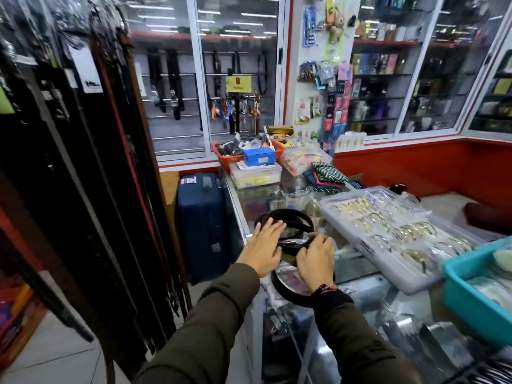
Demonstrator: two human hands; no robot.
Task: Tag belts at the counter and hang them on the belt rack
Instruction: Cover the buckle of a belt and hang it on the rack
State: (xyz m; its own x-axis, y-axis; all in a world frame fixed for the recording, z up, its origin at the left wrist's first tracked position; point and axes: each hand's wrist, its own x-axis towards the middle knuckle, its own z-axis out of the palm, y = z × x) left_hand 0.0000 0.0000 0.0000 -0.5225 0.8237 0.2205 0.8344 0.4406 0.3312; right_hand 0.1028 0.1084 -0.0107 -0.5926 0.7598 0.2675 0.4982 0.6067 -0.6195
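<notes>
Dark coiled belts lie on the glass counter in front of me. One coiled belt is at the far side, another coil sits nearer, under my wrists. My left hand lies flat with fingers spread over the far coil. My right hand is curled, fingers pinching a belt section between the two coils. The belt rack stands at the left, packed with several hanging dark belts and a white tag.
A clear tray of bangles and a teal bin sit on the counter's right. Plastic boxes, a blue box and a red basket crowd the far end. A blue suitcase stands between rack and counter.
</notes>
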